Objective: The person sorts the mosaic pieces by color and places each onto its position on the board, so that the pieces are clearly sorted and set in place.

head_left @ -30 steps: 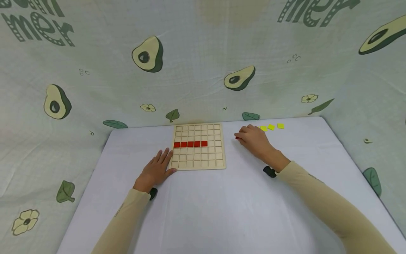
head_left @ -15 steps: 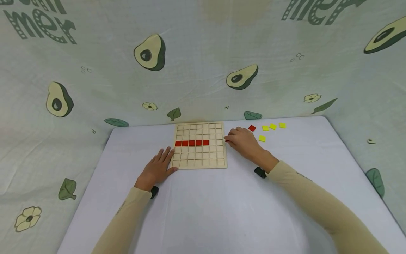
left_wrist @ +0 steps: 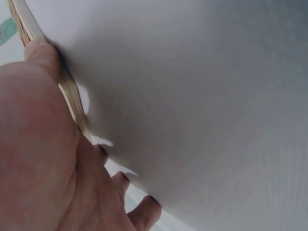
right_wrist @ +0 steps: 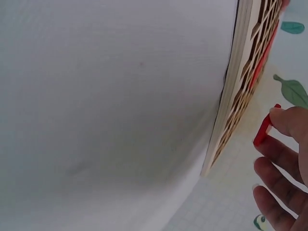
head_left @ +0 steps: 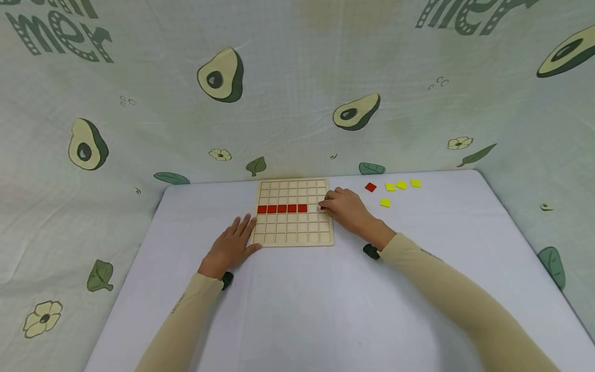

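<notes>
Backdrop cloth (head_left: 288, 77) reads "mer"; right hand (head_left: 346, 209) pinches 1 red tile (right_wrist: 263, 131).

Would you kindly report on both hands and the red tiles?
Left hand against gridded board. Right hand pinching red tile at board's right side. Five red tiles in one row; next cell rightward bare.

The right hand (head_left: 345, 211) grips a tile (right_wrist: 264, 129) over the right side of the board (head_left: 293, 228). Left of the grip, five tiles (head_left: 282, 208) sit in one row; farther left, the left hand (head_left: 230, 247) touches the board. Rightward, loose tiles (head_left: 390, 187) lie on the table (head_left: 297, 305).
</notes>
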The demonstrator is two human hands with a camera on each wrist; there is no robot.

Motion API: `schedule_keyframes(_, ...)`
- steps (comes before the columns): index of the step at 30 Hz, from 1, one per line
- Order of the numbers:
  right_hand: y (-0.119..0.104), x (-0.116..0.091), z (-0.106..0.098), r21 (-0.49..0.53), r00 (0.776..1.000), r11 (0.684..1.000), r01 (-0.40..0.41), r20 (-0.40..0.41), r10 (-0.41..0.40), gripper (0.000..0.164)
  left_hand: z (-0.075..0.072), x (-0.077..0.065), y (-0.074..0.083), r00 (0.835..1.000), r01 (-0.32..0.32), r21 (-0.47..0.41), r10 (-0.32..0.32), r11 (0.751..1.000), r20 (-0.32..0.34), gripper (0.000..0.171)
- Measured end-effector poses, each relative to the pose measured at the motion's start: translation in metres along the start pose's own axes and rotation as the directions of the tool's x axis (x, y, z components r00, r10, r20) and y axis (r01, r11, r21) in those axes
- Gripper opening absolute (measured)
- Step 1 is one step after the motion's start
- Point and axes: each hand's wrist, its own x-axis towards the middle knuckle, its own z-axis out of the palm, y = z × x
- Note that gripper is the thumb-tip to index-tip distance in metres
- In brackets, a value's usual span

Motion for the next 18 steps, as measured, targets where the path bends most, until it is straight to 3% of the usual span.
schedule_keyframes(18, -0.011, 0.025, 0.015, 0.028, 0.998, 0.999, 0.020, 0.055, -0.022, 0.019, -0.002, -0.002, 0.002, 1.000, -0.006, 0.011, 0.006, 1.000, -0.005, 0.084)
